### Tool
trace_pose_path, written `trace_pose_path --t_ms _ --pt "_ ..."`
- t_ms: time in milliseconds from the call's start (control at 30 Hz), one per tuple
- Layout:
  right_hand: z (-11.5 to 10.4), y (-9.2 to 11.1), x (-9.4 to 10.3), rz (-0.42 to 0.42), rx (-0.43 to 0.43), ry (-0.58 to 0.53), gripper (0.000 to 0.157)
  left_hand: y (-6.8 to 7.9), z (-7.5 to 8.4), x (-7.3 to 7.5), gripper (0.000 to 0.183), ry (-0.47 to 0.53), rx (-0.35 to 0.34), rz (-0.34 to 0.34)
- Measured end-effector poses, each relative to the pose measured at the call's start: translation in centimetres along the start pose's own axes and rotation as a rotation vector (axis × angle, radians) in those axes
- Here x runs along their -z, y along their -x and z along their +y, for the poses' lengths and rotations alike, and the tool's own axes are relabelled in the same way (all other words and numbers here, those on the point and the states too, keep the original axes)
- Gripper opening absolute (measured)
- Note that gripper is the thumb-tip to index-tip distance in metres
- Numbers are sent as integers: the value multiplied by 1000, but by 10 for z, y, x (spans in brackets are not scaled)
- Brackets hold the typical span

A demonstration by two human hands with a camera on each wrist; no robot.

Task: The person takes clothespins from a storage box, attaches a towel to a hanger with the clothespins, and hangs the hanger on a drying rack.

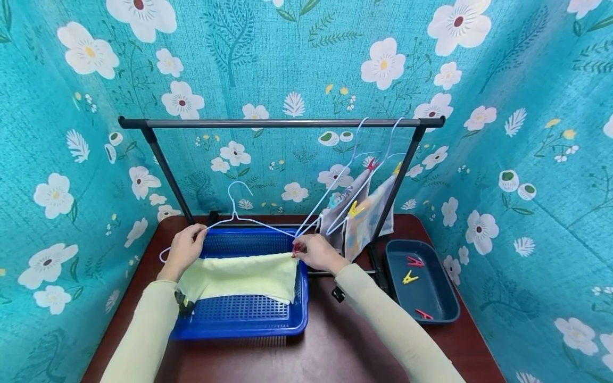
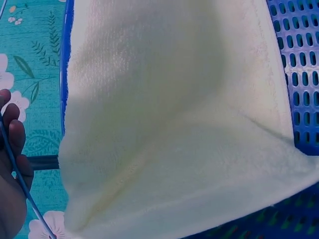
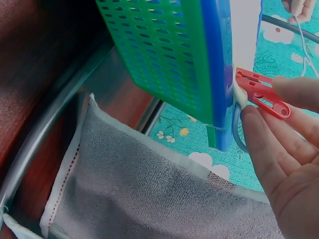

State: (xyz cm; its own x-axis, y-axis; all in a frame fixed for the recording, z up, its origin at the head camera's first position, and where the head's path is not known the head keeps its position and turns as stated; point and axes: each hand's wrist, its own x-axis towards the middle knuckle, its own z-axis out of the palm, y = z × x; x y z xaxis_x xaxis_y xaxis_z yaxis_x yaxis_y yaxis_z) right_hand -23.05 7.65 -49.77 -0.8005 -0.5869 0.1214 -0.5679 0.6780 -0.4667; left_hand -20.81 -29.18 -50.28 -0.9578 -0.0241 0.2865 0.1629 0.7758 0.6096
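Note:
My left hand (image 1: 188, 246) grips the left part of a pale blue wire hanger (image 1: 258, 221), its wire crossing the fingers in the left wrist view. From the hanger hangs a pale yellow towel (image 1: 249, 276), spread sideways above the basket. At the right corner my right hand (image 1: 316, 252) pinches a red clothespin (image 3: 261, 92) between thumb and fingers. The clothespin's jaws sit at the towel's edge, where the hanger's bent wire end (image 3: 238, 132) shows. The towel's left upper corner is partly hidden by my left hand.
A blue perforated basket (image 1: 249, 332) lies under the towel. Behind stands a black rack (image 1: 268, 123); on its right hang two hangers with a grey towel (image 3: 149, 179) and a checked towel (image 1: 369, 218). A dark tray (image 1: 433, 290) at right holds several red and yellow clothespins.

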Motion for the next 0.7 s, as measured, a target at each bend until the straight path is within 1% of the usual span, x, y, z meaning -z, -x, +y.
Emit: trace_pose_path --t_ms 133,233,333,467,567,633,700 --pt "2 6 1 20 14 -9 36 0 2 -1 27 -23 -10 -6" --pt "1 13 5 20 -2 -23 43 0 4 -1 26 -26 -5 -2" --pt "3 22 8 25 -27 -44 44 0 5 -1 25 -20 0 3" --pt "10 37 11 54 -31 -13 37 -1 5 -2 25 -13 19 -3" --pt "17 48 14 97 0 19 29 -2 5 -3 25 -15 30 -2" --pt "22 56 16 125 14 25 26 -2 5 -3 26 -13 22 -3" --pt "29 65 19 136 14 35 23 -3 6 -4 26 -14 5 -3"
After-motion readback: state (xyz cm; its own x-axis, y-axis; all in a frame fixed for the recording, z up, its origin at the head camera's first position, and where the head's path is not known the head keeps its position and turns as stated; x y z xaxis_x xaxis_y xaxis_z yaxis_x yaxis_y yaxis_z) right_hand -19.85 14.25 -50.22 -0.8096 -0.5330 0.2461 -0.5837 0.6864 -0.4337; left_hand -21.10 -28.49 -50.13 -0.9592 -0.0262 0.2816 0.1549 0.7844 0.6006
